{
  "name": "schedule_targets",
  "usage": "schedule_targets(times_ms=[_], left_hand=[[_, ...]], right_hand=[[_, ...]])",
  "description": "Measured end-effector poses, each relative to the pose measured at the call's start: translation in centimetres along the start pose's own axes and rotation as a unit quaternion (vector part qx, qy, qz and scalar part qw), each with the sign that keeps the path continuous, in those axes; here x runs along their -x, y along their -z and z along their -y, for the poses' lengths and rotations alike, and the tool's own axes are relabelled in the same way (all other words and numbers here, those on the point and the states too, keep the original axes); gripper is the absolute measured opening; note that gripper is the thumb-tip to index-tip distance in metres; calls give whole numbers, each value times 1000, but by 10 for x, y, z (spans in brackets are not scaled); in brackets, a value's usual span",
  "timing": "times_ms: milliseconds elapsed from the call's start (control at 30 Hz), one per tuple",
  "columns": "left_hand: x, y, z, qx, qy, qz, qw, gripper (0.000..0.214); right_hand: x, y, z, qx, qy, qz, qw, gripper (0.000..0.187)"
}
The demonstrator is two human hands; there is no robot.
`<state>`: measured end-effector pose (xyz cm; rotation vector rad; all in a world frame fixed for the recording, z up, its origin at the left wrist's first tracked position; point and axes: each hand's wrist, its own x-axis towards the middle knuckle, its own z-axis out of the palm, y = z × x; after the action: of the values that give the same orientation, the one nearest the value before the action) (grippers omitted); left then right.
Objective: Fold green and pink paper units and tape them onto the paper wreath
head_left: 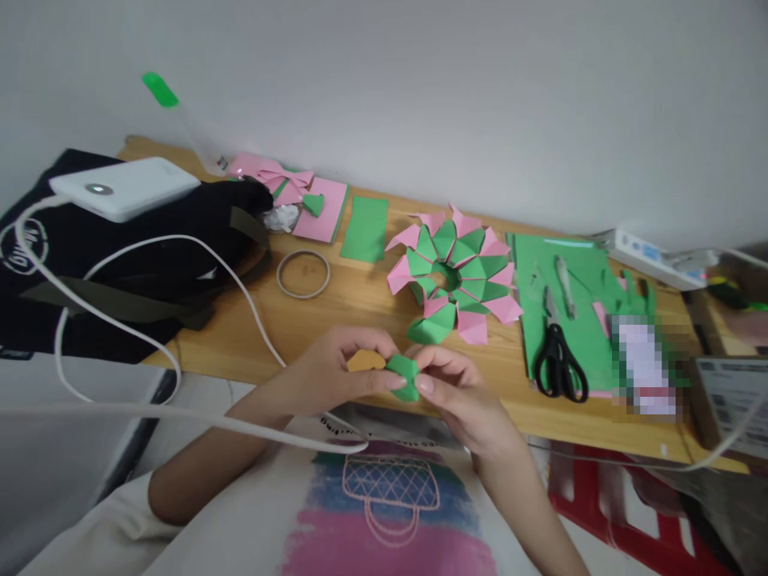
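Between the thumbs and fingers of both hands is a small folded piece of green paper [406, 376], held above the table's front edge. My left hand [342, 368] pinches it from the left. From the right, my right hand [453, 388] grips it with thumb and fingertips. Just beyond the hands lies a ring-shaped paper flower [474, 268], built of green and pink folded pieces with a hole in its middle. A flat green paper sheet [365, 229] is to its left, near a stack of pink paper [327, 212] with folded pieces on top.
Black scissors [561, 364] and a cutter knife [565, 286] rest on green sheets [534, 272] at right. A roll of tape [303, 274] lies left of centre. A power bank [126, 188] sits on a black bag [138, 256], its white cable [240, 428] crossing before me. A power strip [654, 260] stands behind.
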<state>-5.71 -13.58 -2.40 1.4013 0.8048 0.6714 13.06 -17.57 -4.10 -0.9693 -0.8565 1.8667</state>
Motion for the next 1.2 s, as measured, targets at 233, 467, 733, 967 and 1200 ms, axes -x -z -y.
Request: schedule_targets(times_ms=[233,467,733,967,1200], left_hand=[[-1,10,6,25,-76,156,984,8],[-7,13,8,35,-87,197,976,19],[-15,25,20,-14,20,-55,998,10],[-27,19,30,80,123,-175,974,21],[-35,17,26,34,62,-190,979,27]], right_hand=[[1,0,11,176,51,145,972,15],[-1,0,27,337,129,177,916,23],[0,27,50,444,112,8,889,11],[3,45,51,467,177,-116,858,7],[5,48,47,458,214,-133,853,10]])
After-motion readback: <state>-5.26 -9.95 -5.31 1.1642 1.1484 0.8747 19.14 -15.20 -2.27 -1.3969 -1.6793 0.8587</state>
